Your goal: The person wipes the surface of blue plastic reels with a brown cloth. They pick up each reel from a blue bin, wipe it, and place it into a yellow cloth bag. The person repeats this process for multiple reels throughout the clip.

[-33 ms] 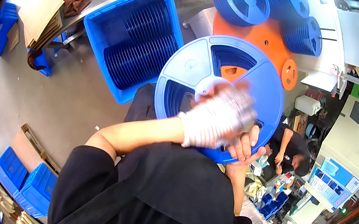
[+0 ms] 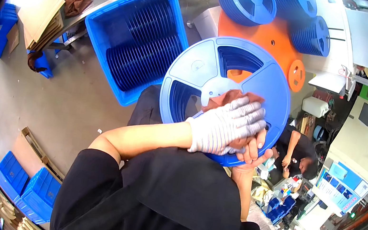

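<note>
I hold a large blue plastic reel up in front of me. My left hand, in a white striped knit glove, presses a brown cloth flat against the reel's hub. My bare right hand grips the reel's lower right rim, with its fingers curled around the edge just under the gloved hand. Part of the lower rim is hidden behind both hands.
A blue crate packed with upright blue reels stands on the floor to the left. Stacks of blue reels and a large orange disc lie on the bench behind. Another person bends over at right by a beige machine.
</note>
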### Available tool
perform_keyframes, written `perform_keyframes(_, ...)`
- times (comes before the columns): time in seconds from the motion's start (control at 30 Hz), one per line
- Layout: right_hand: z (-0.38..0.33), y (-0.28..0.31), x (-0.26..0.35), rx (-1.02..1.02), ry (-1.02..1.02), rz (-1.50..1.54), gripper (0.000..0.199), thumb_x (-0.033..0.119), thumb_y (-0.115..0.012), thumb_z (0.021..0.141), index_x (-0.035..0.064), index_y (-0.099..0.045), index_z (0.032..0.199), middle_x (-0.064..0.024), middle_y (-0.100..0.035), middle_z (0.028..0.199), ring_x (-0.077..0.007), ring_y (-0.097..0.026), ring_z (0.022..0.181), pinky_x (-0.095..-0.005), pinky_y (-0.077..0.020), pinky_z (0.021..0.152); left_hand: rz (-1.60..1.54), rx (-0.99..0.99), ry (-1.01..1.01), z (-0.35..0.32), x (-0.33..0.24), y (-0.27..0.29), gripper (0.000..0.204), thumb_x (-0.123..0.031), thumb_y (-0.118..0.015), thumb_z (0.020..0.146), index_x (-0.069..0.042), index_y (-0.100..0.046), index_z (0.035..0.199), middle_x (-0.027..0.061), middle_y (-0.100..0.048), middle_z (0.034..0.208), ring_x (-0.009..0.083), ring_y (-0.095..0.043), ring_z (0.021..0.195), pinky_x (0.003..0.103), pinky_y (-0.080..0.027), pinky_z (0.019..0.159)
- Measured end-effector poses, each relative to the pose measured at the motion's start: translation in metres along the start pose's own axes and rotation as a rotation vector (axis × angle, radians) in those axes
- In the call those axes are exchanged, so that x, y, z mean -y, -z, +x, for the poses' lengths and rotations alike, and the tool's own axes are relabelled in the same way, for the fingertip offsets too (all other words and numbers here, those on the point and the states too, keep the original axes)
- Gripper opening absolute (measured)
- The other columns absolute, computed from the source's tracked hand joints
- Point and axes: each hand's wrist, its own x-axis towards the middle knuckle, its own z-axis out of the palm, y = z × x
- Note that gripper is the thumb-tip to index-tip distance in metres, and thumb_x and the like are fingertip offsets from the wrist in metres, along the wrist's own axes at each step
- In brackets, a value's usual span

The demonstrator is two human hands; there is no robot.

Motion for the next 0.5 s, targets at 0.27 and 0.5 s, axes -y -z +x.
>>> perform_keyframes(0.27,-0.017,0.004,0.001,-0.056,0.032,0.02,0.035,0.028,-0.07,0.079,0.0132,-0.038,0.078,0.0053,-0.035,0.044,-0.0072,-0.036,0.035,-0.0231,-0.0291,0.038,-0.182,0.211,0.001,-0.037,0.031,-0.02,0.063,-0.026,-0.058,0.077,0.006,-0.045,0.129,0.0285,-0.044,0.132,0.0428,-0.036,0.13,0.047,-0.026,0.111)
perform_keyframes(0.5,0.003,-0.003,0.003,-0.068,0.039,0.039,0.032,0.026,-0.067,0.082,0.0129,-0.038,0.081,0.0047,-0.037,0.048,-0.0075,-0.037,0.038,-0.0232,-0.0306,0.04,-0.013,0.202,0.293,-0.097,0.109,-0.021,0.053,-0.013,-0.06,0.083,0.0,-0.048,0.133,0.0217,-0.044,0.14,0.0376,-0.034,0.136,0.039,-0.026,0.114)
